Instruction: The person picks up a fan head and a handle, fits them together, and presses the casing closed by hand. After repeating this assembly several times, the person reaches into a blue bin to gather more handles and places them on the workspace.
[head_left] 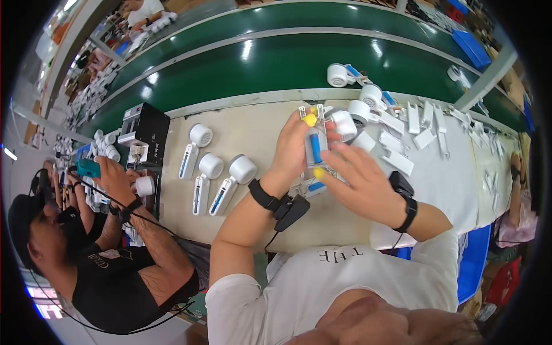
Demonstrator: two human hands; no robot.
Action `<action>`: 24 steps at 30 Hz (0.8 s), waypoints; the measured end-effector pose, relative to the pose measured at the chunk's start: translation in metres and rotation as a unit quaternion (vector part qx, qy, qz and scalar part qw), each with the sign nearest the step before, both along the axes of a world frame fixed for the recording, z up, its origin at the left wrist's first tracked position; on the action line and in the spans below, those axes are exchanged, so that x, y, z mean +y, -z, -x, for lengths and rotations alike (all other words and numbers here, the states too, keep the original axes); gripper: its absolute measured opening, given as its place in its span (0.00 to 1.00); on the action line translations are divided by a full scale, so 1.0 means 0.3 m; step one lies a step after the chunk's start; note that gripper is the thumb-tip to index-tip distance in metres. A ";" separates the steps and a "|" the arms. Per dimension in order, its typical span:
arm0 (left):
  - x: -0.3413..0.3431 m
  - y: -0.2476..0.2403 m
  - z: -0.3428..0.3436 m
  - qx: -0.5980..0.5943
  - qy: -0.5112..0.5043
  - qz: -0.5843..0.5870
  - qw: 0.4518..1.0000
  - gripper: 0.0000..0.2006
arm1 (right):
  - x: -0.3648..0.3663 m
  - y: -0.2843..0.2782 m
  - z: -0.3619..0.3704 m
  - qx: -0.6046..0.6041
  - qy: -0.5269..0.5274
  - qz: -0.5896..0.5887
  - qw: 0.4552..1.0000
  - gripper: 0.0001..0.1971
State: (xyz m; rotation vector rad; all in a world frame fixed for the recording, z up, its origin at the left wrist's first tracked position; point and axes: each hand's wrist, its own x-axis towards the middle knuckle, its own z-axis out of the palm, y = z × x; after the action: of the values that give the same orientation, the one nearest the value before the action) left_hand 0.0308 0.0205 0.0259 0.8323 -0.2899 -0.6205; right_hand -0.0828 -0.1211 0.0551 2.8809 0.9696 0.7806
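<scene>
My left hand (291,150) is closed around a white handheld-fan handle, its shell open and showing a blue cylindrical battery (315,148). A yellow finger cot covers one of that hand's fingertips. My right hand (363,187) is beside the handle with its fingers spread and its yellow-tipped thumb near the handle's lower end. Just beyond, a round white fan head (344,126) sits close to the held piece; whether they are joined I cannot tell. Another part with a blue battery (316,186) lies partly hidden below my hands.
Three white fans, one of them here (233,183), lie on the table to the left. A black-and-silver machine (150,135) stands behind them. White shell pieces (398,162) are scattered at right. Beyond runs a green conveyor belt (276,57). A co-worker at left holds a teal tool (88,167).
</scene>
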 end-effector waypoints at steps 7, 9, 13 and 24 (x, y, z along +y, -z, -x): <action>-0.037 -0.093 0.129 0.039 0.197 0.015 0.979 0.15 | -0.177 0.071 0.071 0.389 0.031 -0.592 0.705 0.42; -0.034 -0.121 0.147 0.052 0.173 0.004 0.984 0.14 | -0.190 0.075 0.088 0.386 0.038 -0.614 0.687 0.41; -0.042 -0.076 0.161 -0.170 0.131 -0.156 0.964 0.11 | -0.244 0.069 0.086 -0.013 0.039 -0.363 0.931 0.29; -0.034 -0.060 0.174 -0.364 0.045 -0.290 0.884 0.13 | -0.253 0.087 0.067 -0.103 0.039 -0.247 0.963 0.23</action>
State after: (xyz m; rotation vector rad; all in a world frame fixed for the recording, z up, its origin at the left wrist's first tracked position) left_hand -0.0215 0.0104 0.0440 1.6363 -0.8571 -0.4570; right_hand -0.1030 -0.1969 0.0290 3.1080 0.7155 1.4658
